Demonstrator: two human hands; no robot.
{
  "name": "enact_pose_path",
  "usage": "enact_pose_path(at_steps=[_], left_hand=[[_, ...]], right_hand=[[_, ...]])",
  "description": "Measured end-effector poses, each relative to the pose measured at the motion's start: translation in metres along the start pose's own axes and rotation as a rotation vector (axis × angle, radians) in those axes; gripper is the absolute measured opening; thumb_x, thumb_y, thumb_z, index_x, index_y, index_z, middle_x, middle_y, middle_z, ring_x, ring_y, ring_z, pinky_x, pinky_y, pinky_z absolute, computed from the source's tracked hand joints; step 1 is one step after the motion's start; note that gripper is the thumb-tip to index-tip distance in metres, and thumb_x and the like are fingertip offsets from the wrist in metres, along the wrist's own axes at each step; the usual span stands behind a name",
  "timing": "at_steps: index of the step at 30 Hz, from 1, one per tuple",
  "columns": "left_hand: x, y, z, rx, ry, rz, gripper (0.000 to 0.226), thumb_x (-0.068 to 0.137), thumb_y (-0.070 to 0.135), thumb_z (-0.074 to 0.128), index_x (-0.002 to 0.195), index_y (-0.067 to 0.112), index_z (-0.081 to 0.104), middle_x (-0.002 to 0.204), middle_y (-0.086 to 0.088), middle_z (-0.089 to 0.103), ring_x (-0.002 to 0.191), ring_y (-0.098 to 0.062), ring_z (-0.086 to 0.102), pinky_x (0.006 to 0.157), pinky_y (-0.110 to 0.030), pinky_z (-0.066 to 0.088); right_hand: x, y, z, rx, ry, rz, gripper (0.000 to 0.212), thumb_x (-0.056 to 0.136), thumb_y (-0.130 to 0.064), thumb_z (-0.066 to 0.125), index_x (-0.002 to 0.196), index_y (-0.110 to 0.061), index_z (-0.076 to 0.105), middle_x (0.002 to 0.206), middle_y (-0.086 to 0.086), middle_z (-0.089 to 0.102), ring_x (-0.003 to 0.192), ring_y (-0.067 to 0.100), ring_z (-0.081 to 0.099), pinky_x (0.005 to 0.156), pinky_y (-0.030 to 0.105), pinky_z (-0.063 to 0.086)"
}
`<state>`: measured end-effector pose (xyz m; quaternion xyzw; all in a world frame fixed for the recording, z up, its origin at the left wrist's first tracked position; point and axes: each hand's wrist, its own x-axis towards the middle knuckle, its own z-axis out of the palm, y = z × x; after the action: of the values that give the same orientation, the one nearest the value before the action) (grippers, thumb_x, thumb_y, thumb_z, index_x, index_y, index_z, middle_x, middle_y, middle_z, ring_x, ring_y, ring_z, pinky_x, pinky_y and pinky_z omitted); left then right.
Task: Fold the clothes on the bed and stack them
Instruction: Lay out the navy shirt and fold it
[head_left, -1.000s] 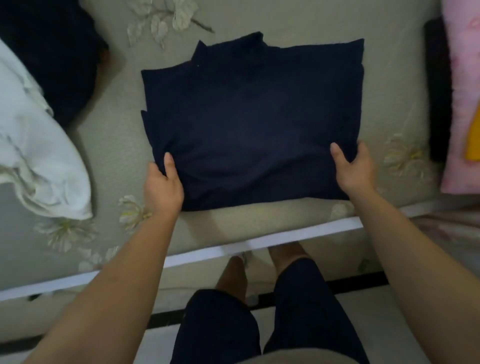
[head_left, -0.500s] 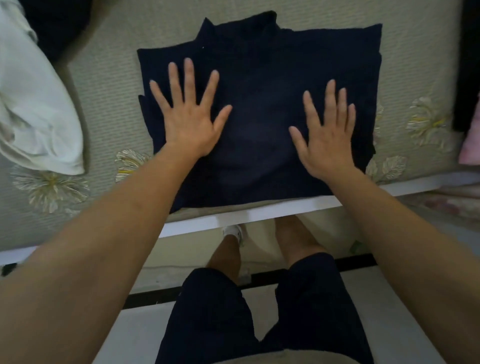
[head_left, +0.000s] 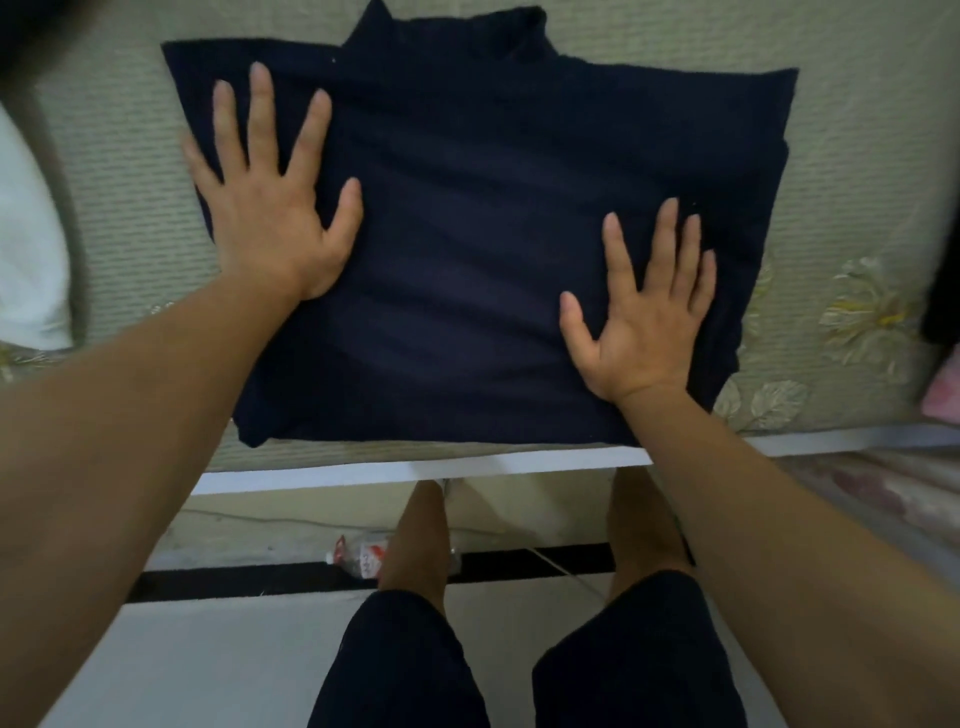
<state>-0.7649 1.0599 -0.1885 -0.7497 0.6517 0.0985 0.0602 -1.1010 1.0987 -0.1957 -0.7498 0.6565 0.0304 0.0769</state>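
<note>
A folded navy garment (head_left: 467, 223) lies flat on the bed (head_left: 852, 171), close to its near edge, with its collar pointing away from me. My left hand (head_left: 265, 197) presses flat on the garment's left side, fingers spread and straight. Near the lower right corner my right hand (head_left: 649, 312) lies flat on the cloth, fingers also straight. Neither hand grips the fabric.
A white garment (head_left: 26, 249) lies at the left edge of the bed. Something dark (head_left: 940, 312) and something pink (head_left: 943, 395) sit at the right edge. The white bed rail (head_left: 415, 470) runs along the front, with my legs and the floor below it.
One second ago both hands gripped the garment's near corners. They then opened and came down flat on top of it; since half a second ago they have spread outward, the left one further left.
</note>
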Motion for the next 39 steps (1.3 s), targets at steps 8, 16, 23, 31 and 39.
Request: enact_pose_path(at_steps=[8,16,23,31,39], left_hand=[[-0.004,0.017,-0.008,0.145,0.023,0.017,0.065,0.101,0.055,0.021,0.157,0.028,0.004,0.164,-0.018,-0.003,0.151,-0.037,-0.002,0.114,-0.07,0.002],[-0.09,0.161,-0.02,-0.305,0.295,0.2,0.027,0.095,0.026,0.055,0.106,0.003,0.066,0.106,-0.022,0.061,0.093,-0.041,0.057,0.081,-0.047,0.046],[-0.165,0.266,0.0,-0.36,-0.029,0.416,0.064,0.078,0.069,0.063,0.105,0.011,0.064,0.096,-0.008,0.056,0.084,-0.027,0.05,0.071,-0.04,0.041],[-0.163,0.282,0.011,-0.337,-0.06,0.387,0.036,0.082,0.04,0.073,0.106,0.013,0.069,0.096,-0.004,0.063,0.085,-0.025,0.059,0.071,-0.036,0.046],[-0.171,0.237,-0.046,-1.43,-0.101,-0.445,0.014,0.093,0.025,0.069,0.104,0.017,0.068,0.094,0.004,0.074,0.09,-0.011,0.069,0.08,-0.033,0.056]], right_hand=[[0.004,-0.002,-0.004,0.07,-0.056,0.01,0.079,0.093,-0.069,0.035,0.159,-0.03,0.02,0.166,0.018,0.007,0.153,0.04,0.004,0.121,0.06,0.007],[0.03,0.047,-0.07,0.766,0.109,0.293,0.081,0.092,-0.044,0.063,0.153,-0.003,0.029,0.154,0.014,0.035,0.144,0.026,0.032,0.12,0.043,0.025],[0.1,0.093,-0.094,0.776,-0.349,0.665,0.076,0.077,-0.072,0.065,0.126,-0.014,0.061,0.121,-0.003,0.066,0.109,0.015,0.064,0.098,0.036,0.052],[0.114,0.085,-0.089,1.132,-0.614,0.582,0.041,0.075,-0.03,0.087,0.111,-0.016,0.071,0.093,-0.007,0.078,0.082,0.008,0.075,0.066,0.025,0.06],[0.112,0.033,-0.127,1.322,-0.406,0.613,0.02,0.089,-0.017,0.07,0.109,-0.016,0.065,0.096,0.004,0.078,0.085,0.019,0.076,0.071,0.033,0.062]])
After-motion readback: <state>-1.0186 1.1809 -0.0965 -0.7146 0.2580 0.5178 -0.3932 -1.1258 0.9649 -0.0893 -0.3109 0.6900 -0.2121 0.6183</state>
